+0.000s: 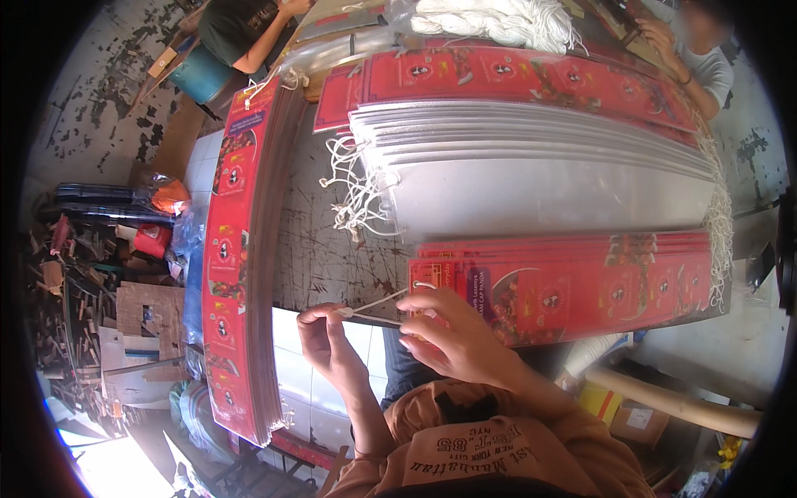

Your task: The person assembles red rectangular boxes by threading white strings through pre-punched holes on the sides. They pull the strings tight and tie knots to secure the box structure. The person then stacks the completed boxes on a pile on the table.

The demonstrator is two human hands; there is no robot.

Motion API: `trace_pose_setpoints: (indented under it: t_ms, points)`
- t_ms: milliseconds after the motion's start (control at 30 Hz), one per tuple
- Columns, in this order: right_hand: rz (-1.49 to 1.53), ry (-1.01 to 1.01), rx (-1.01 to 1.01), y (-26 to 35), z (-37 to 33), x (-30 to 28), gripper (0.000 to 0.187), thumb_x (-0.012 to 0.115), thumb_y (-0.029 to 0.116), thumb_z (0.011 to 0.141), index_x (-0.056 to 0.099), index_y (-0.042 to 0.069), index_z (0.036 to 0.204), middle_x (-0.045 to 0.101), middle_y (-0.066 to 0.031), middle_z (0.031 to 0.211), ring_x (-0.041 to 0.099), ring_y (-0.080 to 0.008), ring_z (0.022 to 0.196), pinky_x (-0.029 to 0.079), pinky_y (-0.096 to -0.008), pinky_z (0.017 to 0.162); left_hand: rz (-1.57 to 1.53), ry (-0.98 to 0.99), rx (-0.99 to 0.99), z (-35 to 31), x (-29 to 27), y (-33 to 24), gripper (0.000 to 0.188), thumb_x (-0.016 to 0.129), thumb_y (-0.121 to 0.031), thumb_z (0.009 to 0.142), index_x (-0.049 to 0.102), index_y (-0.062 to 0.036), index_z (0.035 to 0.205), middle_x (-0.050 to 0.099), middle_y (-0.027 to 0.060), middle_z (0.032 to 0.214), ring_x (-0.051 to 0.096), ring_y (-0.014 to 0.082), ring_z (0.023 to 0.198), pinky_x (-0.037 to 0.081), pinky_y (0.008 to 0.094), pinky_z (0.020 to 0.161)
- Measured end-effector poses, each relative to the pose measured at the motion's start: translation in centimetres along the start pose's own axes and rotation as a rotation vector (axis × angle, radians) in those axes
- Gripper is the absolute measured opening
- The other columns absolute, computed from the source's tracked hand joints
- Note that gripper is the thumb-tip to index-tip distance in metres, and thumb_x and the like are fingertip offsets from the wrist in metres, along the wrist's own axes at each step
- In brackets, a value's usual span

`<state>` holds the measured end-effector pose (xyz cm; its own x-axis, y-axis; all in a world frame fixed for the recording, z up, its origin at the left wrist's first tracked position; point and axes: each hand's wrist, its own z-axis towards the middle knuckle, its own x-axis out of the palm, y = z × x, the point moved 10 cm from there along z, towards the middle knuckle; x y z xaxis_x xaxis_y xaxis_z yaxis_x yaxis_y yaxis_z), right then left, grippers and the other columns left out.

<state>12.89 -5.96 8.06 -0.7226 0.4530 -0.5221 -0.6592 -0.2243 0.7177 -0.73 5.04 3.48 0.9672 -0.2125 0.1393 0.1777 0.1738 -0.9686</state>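
Note:
A red printed long sign sheet (531, 303) lies at the near edge of the table, on top of a few similar ones. From a hole at its left corner a white string (378, 303) runs out to the left. My left hand (332, 336) pinches the knotted end of that string between thumb and fingertips, holding it taut just off the table edge. Over the sheet's left corner is my right hand (461, 332), its fingers curled around the string close to the hole. The exact contact of its fingertips is partly hidden.
White-backed sheets (548, 195) with string loops are stacked mid-table, and red sheets (498, 75) lie behind. A tall stack of red sheets (228, 257) stands at the left. White string hanks (498, 21) lie at the back. Two other people sit across the table.

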Motion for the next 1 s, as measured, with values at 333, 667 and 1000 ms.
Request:
trace_pose_setpoints:
  t_ms: [333,667,1000]
  points:
    - [-0.598,0.101,0.395,-2.3,-7.1,-8.5,0.062,0.073,0.024,0.069,0.05,0.015,0.125,0.04,-0.0149,0.136,0.04,-0.0284,0.125,0.022,-0.0571,0.104,0.003,-0.144,0.002,0.2,-2.3,0.6,0.005,0.05,-0.007,0.089,0.051,-0.0022,0.09,0.052,0.0048,0.08,0.046,0.0104,0.075,0.039,0.0246,0.073]
    - [-0.698,0.13,0.217,-2.0,-7.7,-10.9,0.045,0.07,0.015,0.066,0.061,0.011,0.11,0.057,-0.0083,0.117,0.053,-0.0237,0.113,0.037,-0.0445,0.098,-0.057,-0.106,0.005,-0.2,-1.1,-0.3,0.003,0.048,-0.004,0.089,0.049,-0.002,0.09,0.052,0.0043,0.078,0.046,0.0101,0.073,0.039,0.025,0.072]
    - [-1.088,-0.172,-0.05,0.5,0.3,-17.3,0.023,0.069,0.019,0.069,0.057,0.006,0.084,0.06,-0.005,0.079,0.057,-0.024,0.077,0.043,-0.0417,0.085,-0.003,-0.124,-0.017,-1.3,-2.5,-0.3,0.003,0.048,-0.005,0.089,0.05,-0.0025,0.089,0.052,0.0037,0.076,0.045,0.0098,0.071,0.038,0.0244,0.071]
